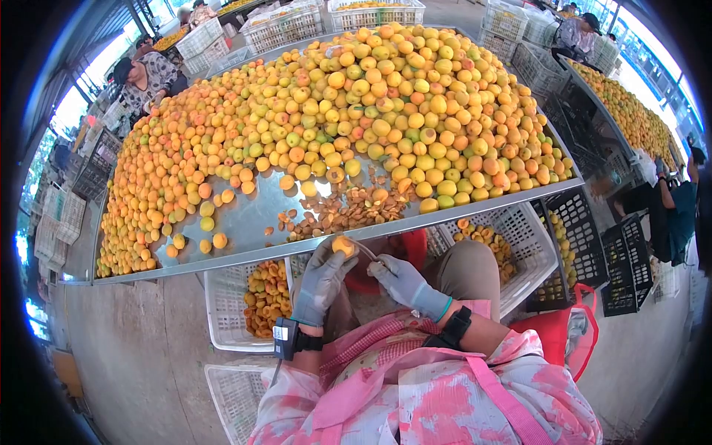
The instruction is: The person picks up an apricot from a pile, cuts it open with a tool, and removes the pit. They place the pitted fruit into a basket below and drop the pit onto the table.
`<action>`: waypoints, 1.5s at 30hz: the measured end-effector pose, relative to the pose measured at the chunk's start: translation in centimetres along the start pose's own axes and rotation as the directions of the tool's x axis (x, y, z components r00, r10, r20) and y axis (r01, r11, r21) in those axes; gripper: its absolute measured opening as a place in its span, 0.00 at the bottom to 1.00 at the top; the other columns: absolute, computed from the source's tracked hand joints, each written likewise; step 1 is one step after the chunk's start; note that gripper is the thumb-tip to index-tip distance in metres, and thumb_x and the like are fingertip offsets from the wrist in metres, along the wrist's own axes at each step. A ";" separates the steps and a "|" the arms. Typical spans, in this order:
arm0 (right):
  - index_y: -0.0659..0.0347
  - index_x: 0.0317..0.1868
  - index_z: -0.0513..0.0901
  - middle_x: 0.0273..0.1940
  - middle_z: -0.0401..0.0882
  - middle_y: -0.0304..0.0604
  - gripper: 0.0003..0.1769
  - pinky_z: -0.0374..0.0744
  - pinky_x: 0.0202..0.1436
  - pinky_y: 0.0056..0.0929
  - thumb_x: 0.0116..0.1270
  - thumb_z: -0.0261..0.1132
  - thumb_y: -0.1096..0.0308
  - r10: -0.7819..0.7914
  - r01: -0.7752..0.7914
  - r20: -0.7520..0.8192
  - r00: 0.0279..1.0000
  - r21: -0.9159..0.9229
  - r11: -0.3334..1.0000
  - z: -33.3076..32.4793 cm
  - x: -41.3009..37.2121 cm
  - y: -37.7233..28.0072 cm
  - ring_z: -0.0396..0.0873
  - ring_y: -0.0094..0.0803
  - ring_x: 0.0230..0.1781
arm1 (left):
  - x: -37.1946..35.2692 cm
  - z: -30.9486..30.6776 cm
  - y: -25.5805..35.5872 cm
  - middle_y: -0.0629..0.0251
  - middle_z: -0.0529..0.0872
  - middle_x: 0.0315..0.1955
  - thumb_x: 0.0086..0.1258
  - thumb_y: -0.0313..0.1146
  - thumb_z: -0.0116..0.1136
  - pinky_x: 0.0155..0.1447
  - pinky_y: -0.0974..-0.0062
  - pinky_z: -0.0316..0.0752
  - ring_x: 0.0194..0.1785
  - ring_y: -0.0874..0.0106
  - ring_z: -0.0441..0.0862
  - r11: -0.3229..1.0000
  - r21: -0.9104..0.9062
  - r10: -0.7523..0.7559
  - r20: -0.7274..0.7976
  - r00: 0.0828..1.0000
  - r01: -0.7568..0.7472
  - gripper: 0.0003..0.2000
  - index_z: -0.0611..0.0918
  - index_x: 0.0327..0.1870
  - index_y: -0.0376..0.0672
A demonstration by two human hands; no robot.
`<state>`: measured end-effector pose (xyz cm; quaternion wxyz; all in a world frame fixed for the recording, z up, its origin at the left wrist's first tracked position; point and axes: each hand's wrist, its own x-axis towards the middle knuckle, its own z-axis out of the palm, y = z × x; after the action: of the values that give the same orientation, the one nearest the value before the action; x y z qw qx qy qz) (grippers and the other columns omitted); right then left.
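Left hand [319, 288]: fingers gripped fruit [343, 245]. Right hand [408, 285]: fingers clenched round thin tool [366, 251]. Pits [352, 211] lay beyond on worktop [248, 213].

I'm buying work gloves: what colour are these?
The gloves are pale grey, showing best in the head view.

Red bag [540, 331] near black crate [627, 261]; white crates [68, 213] far left.

Bright daylight enters through the building's open sides [644, 80], blown out to white with blue fringing. Glare whitens part of the bare, silvery metal counter [248, 208], with shade beneath; the hands in pale grey gloves [317, 288] look fairly sharp, while fisheye distortion bends the blackened edges.
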<state>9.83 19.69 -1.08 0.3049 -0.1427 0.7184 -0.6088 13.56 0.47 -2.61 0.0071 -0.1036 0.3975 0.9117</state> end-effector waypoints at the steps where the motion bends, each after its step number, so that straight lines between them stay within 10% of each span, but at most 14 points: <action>1: 0.61 0.43 0.77 0.26 0.73 0.32 0.13 0.71 0.28 0.21 0.76 0.54 0.59 -0.023 0.023 -0.002 1.000 0.007 1.000 0.0 0.0 0.5 0.71 0.19 0.24 | 0.1 0.0 0.0 0.60 0.78 0.56 0.71 0.27 0.57 0.63 0.64 0.73 0.58 0.65 0.78 1.000 -0.001 0.003 0.011 1.000 -0.003 0.21 0.70 0.64 0.40; 31: 0.61 0.43 0.77 0.25 0.72 0.37 0.13 0.72 0.31 0.29 0.74 0.56 0.60 -0.128 0.109 -0.101 0.987 -0.180 0.978 0.1 -0.5 1.8 0.71 0.25 0.25 | 0.0 1.2 -0.5 0.62 0.79 0.52 0.69 0.28 0.61 0.62 0.71 0.74 0.56 0.72 0.77 0.953 0.278 0.134 -0.022 0.991 -0.123 0.20 0.73 0.60 0.38; 33: 0.62 0.43 0.77 0.26 0.73 0.40 0.12 0.73 0.32 0.32 0.73 0.57 0.61 -0.196 0.162 -0.125 0.973 -0.242 0.957 0.8 -0.2 2.1 0.72 0.28 0.26 | -1.7 3.0 1.5 0.55 0.76 0.58 0.74 0.33 0.52 0.67 0.63 0.69 0.61 0.60 0.74 0.385 0.905 0.223 0.100 0.970 -0.182 0.14 0.78 0.58 0.46; 35: 0.63 0.43 0.76 0.26 0.74 0.44 0.12 0.73 0.33 0.35 0.73 0.57 0.61 -0.178 0.136 -0.110 0.978 -0.307 0.942 0.5 -0.1 1.9 0.73 0.34 0.26 | -2.5 3.9 2.5 0.56 0.77 0.59 0.72 0.37 0.54 0.68 0.70 0.65 0.62 0.61 0.73 0.259 0.957 0.262 0.056 0.963 -0.127 0.17 0.78 0.60 0.47; 38: 0.63 0.42 0.76 0.28 0.78 0.52 0.14 0.74 0.35 0.43 0.73 0.55 0.58 -0.206 0.127 -0.126 0.970 -0.462 0.878 0.1 -0.2 1.5 0.77 0.54 0.30 | 0.7 0.1 -1.9 0.68 0.81 0.47 0.64 0.29 0.67 0.55 0.79 0.73 0.50 0.78 0.77 0.850 0.483 0.273 -0.062 0.960 -0.211 0.20 0.76 0.55 0.41; 45: 0.62 0.43 0.75 0.32 0.81 0.59 0.18 0.75 0.39 0.53 0.72 0.53 0.53 -0.091 -0.005 -0.108 0.990 -0.669 0.743 -0.1 -1.0 -1.4 0.79 0.60 0.37 | 1.3 -0.7 -2.9 0.67 0.81 0.44 0.65 0.29 0.66 0.49 0.81 0.76 0.46 0.79 0.79 0.902 0.402 0.214 -0.098 0.972 -0.158 0.17 0.76 0.52 0.40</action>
<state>10.31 19.99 0.56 0.1706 -0.2176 0.9037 -0.3268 12.66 1.86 -5.38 -0.0876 -0.1250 0.5791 0.8009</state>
